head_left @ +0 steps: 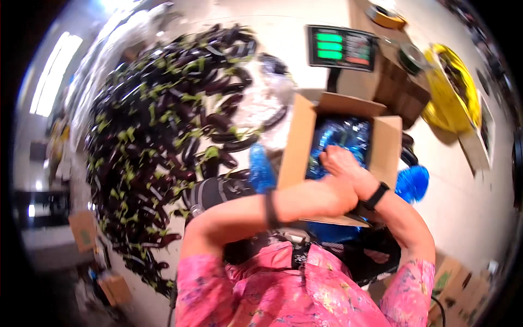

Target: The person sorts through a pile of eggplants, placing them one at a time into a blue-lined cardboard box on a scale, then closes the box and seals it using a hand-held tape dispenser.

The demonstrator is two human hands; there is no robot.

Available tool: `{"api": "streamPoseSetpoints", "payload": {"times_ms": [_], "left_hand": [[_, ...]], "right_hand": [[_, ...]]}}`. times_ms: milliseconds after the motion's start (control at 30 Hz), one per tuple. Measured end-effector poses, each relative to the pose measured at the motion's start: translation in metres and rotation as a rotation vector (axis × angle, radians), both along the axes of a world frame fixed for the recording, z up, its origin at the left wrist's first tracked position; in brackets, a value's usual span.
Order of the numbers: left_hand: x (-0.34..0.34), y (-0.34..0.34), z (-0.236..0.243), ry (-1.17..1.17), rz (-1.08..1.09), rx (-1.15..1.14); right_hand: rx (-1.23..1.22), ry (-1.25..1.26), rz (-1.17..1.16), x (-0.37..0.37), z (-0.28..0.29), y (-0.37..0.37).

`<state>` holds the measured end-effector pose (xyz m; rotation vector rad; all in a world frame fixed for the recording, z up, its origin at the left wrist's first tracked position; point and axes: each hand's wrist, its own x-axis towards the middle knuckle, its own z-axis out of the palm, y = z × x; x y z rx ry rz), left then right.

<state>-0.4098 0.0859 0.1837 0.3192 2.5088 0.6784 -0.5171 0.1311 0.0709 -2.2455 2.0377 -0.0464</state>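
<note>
An open cardboard box [297, 143] stands in front of me, its flaps spread. Shiny blue plastic bag [348, 131] lines it and bulges up inside; dark shapes show through, too unclear to name. Over the box my forearms cross. My right hand [342, 162] lies on the bag, fingers curled in against the blue plastic. Just nearer to me, at the box's front part, is my left hand [343, 195]; its fingers are hidden by the right wrist and blurred. Behind the box rises a scale display [341, 48] with green lit panels.
A large heap of eggplants [163, 120] covers the floor on the left. Clear plastic sheeting [92, 71] lies beyond it. Blue plastic shows at my left foot [261, 169] and right foot [412, 183]. Tape rolls [388, 17], cardboard [400, 82] and a yellow bag [436, 103] lie right.
</note>
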Motion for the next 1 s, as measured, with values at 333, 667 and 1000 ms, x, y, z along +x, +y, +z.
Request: {"api": "streamPoseSetpoints", "payload": {"times_ms": [333,667,1000], "left_hand": [[-0.073,-0.050,-0.073,0.000,0.370,0.057],[-0.021,-0.085,-0.080,0.333,0.261,-0.307],[-0.026,-0.041,-0.110,0.773,0.530,-0.061]], "right_hand": [[0.006,0.544,0.183,0.029,0.012,0.031],[-0.105,-0.372,-0.439,-0.029,0.020,0.024],[-0.034,-0.932,-1.102,-0.078,-0.022,-0.008]]}}
